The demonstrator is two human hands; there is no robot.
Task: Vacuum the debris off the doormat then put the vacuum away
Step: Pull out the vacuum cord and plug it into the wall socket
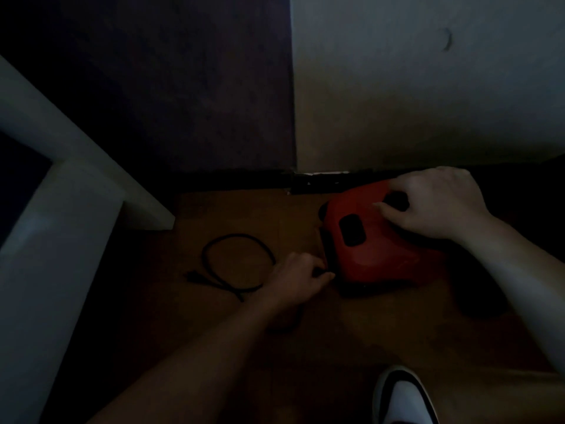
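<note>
The right hand (434, 206) rests on top of the red vacuum (376, 252), at its rear end. Its fingers and thumb are curled round the dark handle opening, grasping the housing. The left hand (296, 276) sits at the vacuum's lower left edge with its fingers curled against the black trim. In the dim light, whether it pinches anything cannot be determined.

The vacuum lies on the wooden floor (214, 316), close to the base of the wall (428, 87). A black cord (238, 236) lies looped on the floor just left of the left hand. A white shoe (403, 399) shows at the bottom edge.
</note>
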